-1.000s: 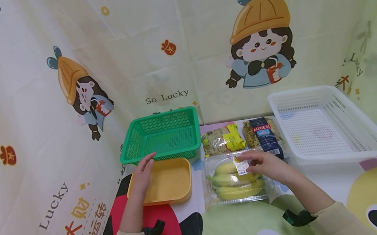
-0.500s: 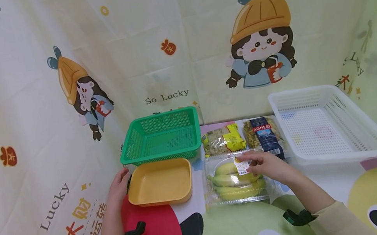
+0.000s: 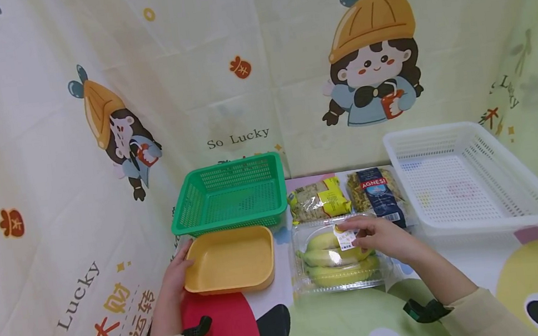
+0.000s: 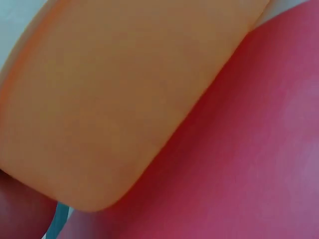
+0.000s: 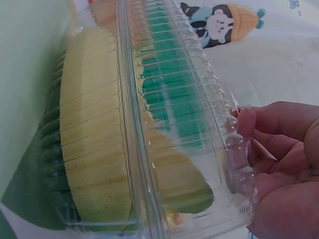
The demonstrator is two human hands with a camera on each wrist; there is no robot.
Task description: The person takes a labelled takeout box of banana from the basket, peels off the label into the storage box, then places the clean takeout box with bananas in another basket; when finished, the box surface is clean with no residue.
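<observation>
My left hand point(image 3: 171, 278) holds the left side of a yellow plastic tub point(image 3: 232, 259), thumb at the rim and fingers outside. In the left wrist view the tub's outer wall point(image 4: 114, 104) fills much of the picture; part of that hand shows at the lower left. My right hand point(image 3: 383, 237) rests on a clear lidded plastic box point(image 3: 303, 281) of bananas point(image 3: 335, 258), its fingers bent loosely by the white label point(image 3: 345, 238). From the right wrist, fingertips touch the top of the lid point(image 5: 239, 164), with bananas visible through the ribbed side.
A green basket point(image 3: 238, 202) stands behind the tub, and a white basket point(image 3: 462, 183) at the right. Between them lie a yellow-labelled clear bag point(image 3: 318, 200) and a pasta bag point(image 3: 375, 194). Printed cloth point(image 3: 301, 102) bounds the table at the back and sides.
My left hand has moved from above the tub's left part out past its left side, then in against that rim. My right hand has stayed on the banana box.
</observation>
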